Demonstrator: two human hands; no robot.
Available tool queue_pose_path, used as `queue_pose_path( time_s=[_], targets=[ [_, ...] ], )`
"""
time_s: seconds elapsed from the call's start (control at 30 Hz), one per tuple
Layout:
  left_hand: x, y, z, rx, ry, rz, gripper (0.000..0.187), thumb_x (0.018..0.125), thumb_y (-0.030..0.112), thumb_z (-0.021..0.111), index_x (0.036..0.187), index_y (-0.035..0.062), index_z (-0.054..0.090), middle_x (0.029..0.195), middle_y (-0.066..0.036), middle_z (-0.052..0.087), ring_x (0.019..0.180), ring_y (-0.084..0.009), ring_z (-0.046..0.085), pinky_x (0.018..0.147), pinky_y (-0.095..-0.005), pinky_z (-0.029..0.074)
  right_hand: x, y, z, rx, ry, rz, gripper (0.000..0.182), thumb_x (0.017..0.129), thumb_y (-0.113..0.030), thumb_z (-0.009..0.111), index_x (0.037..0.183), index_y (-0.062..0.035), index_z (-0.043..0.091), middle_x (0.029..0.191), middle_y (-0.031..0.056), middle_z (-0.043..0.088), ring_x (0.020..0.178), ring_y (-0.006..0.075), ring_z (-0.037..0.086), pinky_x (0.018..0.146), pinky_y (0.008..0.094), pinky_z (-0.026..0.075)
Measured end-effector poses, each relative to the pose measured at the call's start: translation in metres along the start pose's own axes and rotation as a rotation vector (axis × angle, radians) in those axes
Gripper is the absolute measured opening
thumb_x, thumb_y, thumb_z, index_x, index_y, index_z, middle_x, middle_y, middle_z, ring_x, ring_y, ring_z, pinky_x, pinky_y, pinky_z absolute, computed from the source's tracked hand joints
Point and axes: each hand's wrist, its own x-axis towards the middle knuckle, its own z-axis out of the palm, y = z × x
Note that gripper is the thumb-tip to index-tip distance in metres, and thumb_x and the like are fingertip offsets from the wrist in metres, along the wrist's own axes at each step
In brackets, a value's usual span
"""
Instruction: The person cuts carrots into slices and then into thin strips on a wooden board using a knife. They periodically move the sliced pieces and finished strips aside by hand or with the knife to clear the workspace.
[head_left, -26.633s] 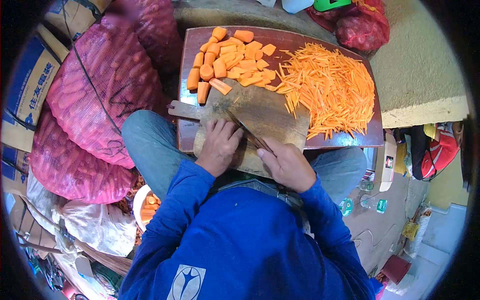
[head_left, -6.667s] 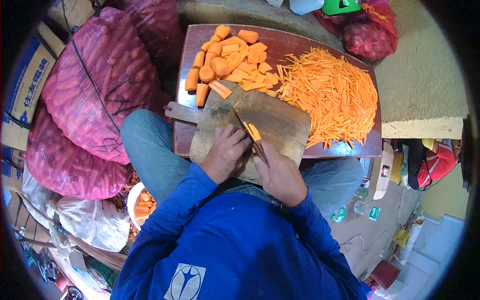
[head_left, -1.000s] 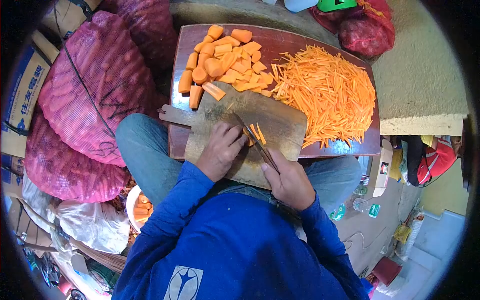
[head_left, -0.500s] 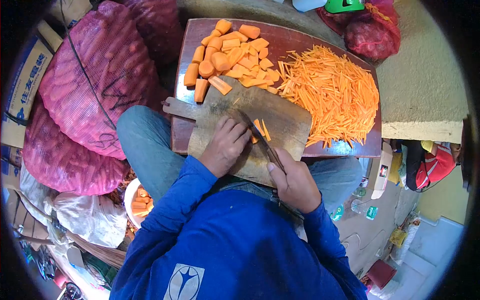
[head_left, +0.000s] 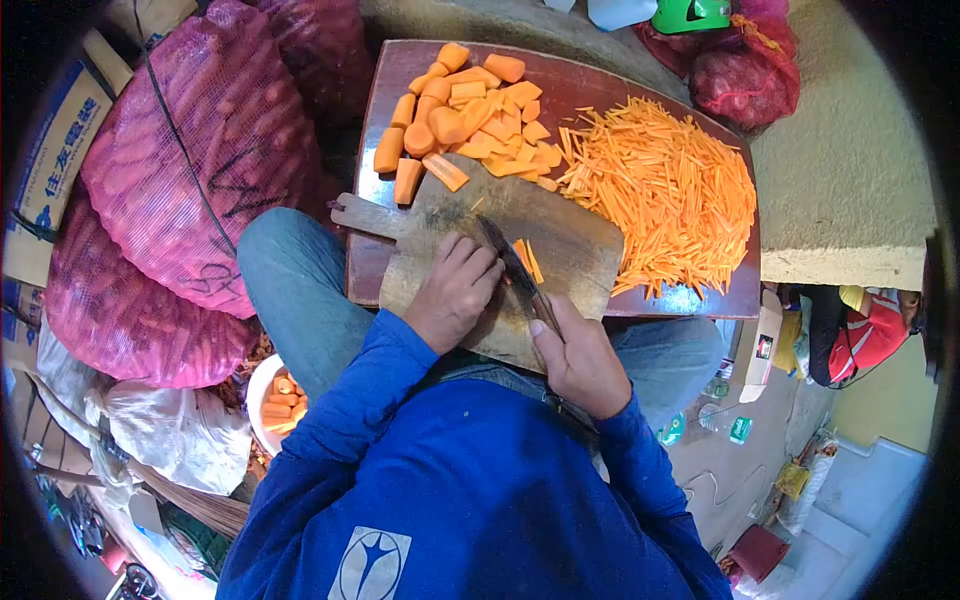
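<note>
A wooden cutting board [head_left: 585,235] with a handle lies across my lap and the table edge. My right hand [head_left: 583,360] is closed round the handle of a knife [head_left: 507,252], its dark blade slanting up and left over the board. Just left of the blade, my left hand [head_left: 458,292] has its fingers curled down on a carrot piece, mostly hidden, with only a trace of orange at the fingertips. A few cut carrot strips [head_left: 532,262] lie right of the blade. One flat carrot piece [head_left: 445,172] rests on the board's far edge.
On the red-brown table [head_left: 590,80] are peeled carrot chunks and slices [head_left: 440,115] and a large heap of carrot strips [head_left: 665,200]. Pink mesh sacks [head_left: 200,160] stand at left. A white bucket [head_left: 262,395] holds carrots. Plastic bottles [head_left: 725,420] lie on the floor at right.
My right hand and the knife handle have shifted slightly left and down. The cut strips beside the blade sit closer together. My left hand stays nearly in place.
</note>
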Motion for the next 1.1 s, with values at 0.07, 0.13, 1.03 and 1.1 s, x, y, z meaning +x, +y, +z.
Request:
queue_pose_path(
  time_s=[0.07, 0.13, 1.03, 1.1],
  targets=[
    [-0.001, 0.0, 0.0, -0.001, 0.017, 0.01, 0.032, 0.085, 0.01, 0.064, 0.111, -0.0063, 0.072, 0.101, -0.014, 0.061, 0.103, -0.0326, 0.06, 0.108, -0.0485, 0.045, 0.002, 0.005, 0.008, -0.034, 0.017, -0.001, 0.028, 0.106, -0.02, 0.062, 0.126, -0.0023, 0.056, 0.085, 0.0338, 0.069, 0.083, 0.0558, 0.069, 0.071, 0.0629, 0.052],
    [-0.001, -0.001, -0.001, 0.005, 0.019, 0.008, 0.031, 0.086, 0.011, 0.063, 0.111, -0.0058, 0.072, 0.104, -0.015, 0.063, 0.104, -0.0327, 0.061, 0.106, -0.048, 0.045, 0.004, 0.009, 0.011, -0.16, 0.023, -0.033, 0.031, 0.105, -0.013, 0.06, 0.133, -0.0001, 0.057, 0.079, 0.029, 0.065, 0.077, 0.051, 0.068, 0.07, 0.0512, 0.053],
    [0.029, -0.036, -0.008, -0.152, 0.218, -0.373, 0.031, 0.083, 0.009, 0.083, 0.113, 0.0088, 0.074, 0.113, -0.009, 0.067, 0.112, -0.0306, 0.064, 0.096, -0.0458, 0.041, 0.003, 0.06, -0.067, 0.137, 0.387, 0.081, 0.024, 0.106, -0.013, 0.063, 0.121, 0.0059, 0.068, 0.087, 0.0118, 0.069, 0.081, 0.0204, 0.066, 0.075, 0.036, 0.054],
    [0.052, -0.056, -0.019, -0.075, 0.236, -0.287, 0.029, 0.084, 0.011, 0.083, 0.112, 0.0097, 0.075, 0.112, -0.009, 0.067, 0.113, -0.0321, 0.063, 0.098, -0.0464, 0.04, -0.004, 0.052, -0.058, 0.141, 0.373, 0.115, 0.024, 0.106, -0.012, 0.062, 0.123, 0.0056, 0.068, 0.086, 0.0101, 0.069, 0.079, 0.018, 0.064, 0.074, 0.0359, 0.054]
  ],
)
